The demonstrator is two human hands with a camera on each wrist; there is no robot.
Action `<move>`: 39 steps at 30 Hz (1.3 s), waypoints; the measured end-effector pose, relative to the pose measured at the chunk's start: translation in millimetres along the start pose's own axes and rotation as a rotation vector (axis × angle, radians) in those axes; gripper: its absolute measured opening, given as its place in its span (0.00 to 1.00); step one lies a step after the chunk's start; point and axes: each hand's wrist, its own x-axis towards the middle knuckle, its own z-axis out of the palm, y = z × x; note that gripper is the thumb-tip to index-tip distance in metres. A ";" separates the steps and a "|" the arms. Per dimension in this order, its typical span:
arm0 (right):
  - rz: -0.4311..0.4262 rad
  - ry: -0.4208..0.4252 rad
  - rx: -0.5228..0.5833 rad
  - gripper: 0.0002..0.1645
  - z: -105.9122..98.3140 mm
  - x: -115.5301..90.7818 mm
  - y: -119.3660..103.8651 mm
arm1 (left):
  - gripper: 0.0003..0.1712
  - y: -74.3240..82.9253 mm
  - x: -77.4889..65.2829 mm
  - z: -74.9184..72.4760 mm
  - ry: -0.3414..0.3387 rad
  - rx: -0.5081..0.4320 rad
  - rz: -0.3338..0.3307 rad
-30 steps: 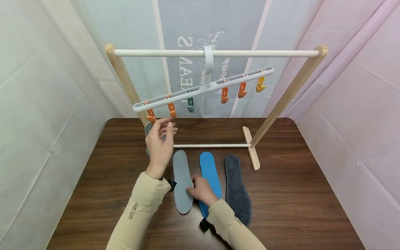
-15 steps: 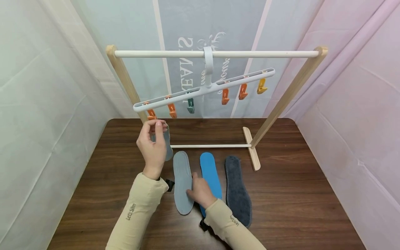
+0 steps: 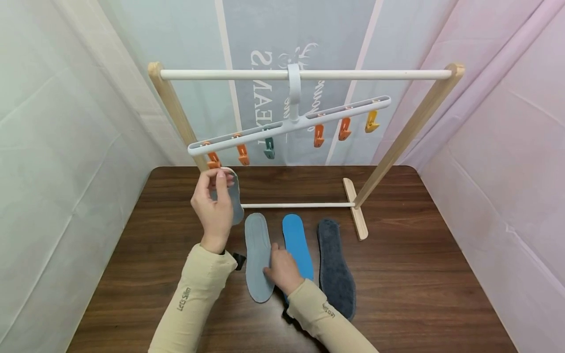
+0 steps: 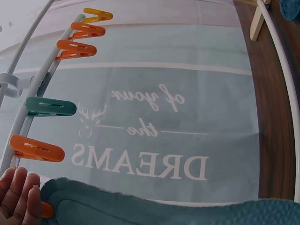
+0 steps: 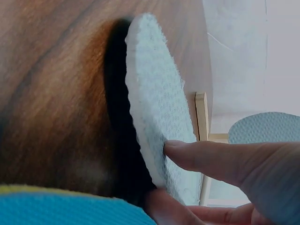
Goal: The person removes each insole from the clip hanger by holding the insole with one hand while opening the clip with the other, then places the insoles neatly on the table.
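Below the leftmost orange clip (image 3: pixel 214 161), a grey insole (image 3: pixel 236 203) hangs at the left end of the white hanger (image 3: pixel 247 139). My left hand (image 3: pixel 214 211) is raised against its top, fingers bent beside the thumb. In the left wrist view, the fingers (image 4: pixel 18 199) overlap the clip; I cannot tell whether they pinch it or the insole. Lower down, my right hand (image 3: pixel 284 269) pinches the edge of a light grey insole (image 3: pixel 256 245) on the table. The right wrist view shows the thumb on its face, fingers under the edge, and the edge tilted up.
A blue insole (image 3: pixel 297 245) lies partly under my right hand, with a dark grey fuzzy insole (image 3: pixel 335 269) to its right. The hanger hooks over the rack's white rod (image 3: pixel 375 75). Other clips, including a green clip (image 3: pixel 269 148) and a yellow clip (image 3: pixel 372 121), hang from it.
My left hand has moved left and slightly down, to just under the leftmost clip. The hanging insole has swung round to the right of the hand. My right hand stays nearly still.
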 end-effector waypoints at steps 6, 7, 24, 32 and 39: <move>-0.013 0.045 -0.047 0.25 2.1 0.3 -0.9 | 0.13 0.7 0.8 -4.0 0.018 -0.002 0.016; -0.017 0.047 -0.050 0.25 2.0 0.3 -1.0 | 0.13 0.6 0.7 -4.7 0.021 -0.006 0.016; -0.152 0.003 0.250 0.23 -19.5 18.9 -2.9 | 0.09 28.9 3.2 -8.5 0.108 0.050 -0.036; -0.195 0.032 0.495 0.35 -24.9 34.4 -15.2 | 0.09 1.3 5.4 -10.8 0.158 0.060 -0.017; -0.194 0.019 0.678 0.41 -26.0 52.3 -28.7 | 0.10 -7.8 6.1 -13.8 0.126 0.059 -0.011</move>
